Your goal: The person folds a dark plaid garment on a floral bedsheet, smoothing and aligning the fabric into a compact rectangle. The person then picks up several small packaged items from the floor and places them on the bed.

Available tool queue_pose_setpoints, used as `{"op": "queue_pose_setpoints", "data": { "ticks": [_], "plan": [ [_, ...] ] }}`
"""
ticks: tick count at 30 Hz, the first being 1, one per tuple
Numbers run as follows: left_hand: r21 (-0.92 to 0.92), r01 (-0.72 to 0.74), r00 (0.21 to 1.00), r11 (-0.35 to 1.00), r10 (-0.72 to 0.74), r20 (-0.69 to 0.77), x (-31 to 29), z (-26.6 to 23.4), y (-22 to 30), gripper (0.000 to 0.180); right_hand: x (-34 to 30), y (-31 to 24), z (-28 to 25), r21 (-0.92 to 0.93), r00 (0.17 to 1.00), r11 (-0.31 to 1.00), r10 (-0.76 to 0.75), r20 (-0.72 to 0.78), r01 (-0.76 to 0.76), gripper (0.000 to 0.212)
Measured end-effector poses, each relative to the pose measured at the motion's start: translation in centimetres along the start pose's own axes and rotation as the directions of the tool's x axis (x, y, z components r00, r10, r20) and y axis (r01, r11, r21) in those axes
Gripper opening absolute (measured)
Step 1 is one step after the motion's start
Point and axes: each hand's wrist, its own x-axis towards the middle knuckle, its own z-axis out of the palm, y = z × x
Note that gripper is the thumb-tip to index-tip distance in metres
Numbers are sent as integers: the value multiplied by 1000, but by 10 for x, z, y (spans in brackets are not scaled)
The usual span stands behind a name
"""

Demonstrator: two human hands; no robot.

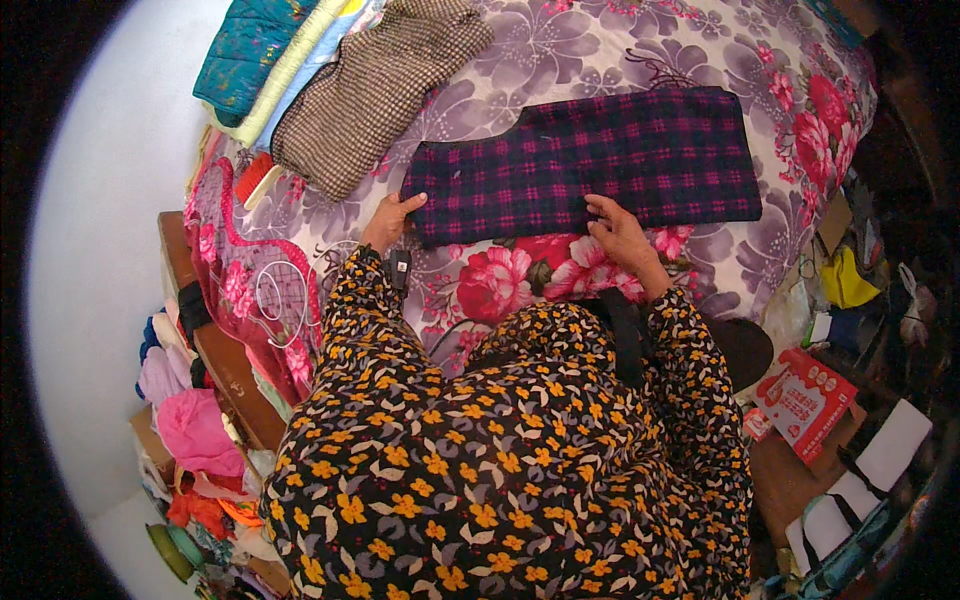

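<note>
A dark plaid cloth point(580, 165) with magenta and navy checks lies flat across the bed, wider toward its right end. My left hand point(388, 222) is at its lower left corner, the thumb over the edge and the fingers closed on the cloth. Along the near edge, right of the middle, my right hand point(625, 238) touches the cloth with its fingertips, loosely bent and apart. A brown checked garment point(375, 95) lies up and left of the plaid cloth. Beside that garment rests a red-bristled brush point(256, 180).
Flowered bedding point(500, 280) spreads under everything. Folded teal quilted fabric point(250, 55) lies at the far left. A white cord point(275, 300) curls over pink lace fabric point(225, 240). Piled clothes point(200, 430) sit at lower left, a red box point(805, 400) at lower right.
</note>
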Motion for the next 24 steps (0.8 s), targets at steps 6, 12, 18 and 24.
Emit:
{"op": "queue_pose_setpoints", "data": {
  "ticks": [6,12,18,24],
  "plan": [
    [-248,-104,995,963,100,-27,-13,15,8,39,2,6,1,108,998,993,-49,-28,52,45],
    [-422,-148,984,894,178,32,-30,28,39,34,0,10,-4,183,999,982,-45,-7,46,44],
    [-475,-133,985,870,167,31,-34,41,54,30,0,12,-3,194,995,976,-95,-28,98,43],
    [-479,-102,986,872,154,71,-38,59,86,33,1,13,-3,263,998,964,-40,-43,50,46]
  ]
}}
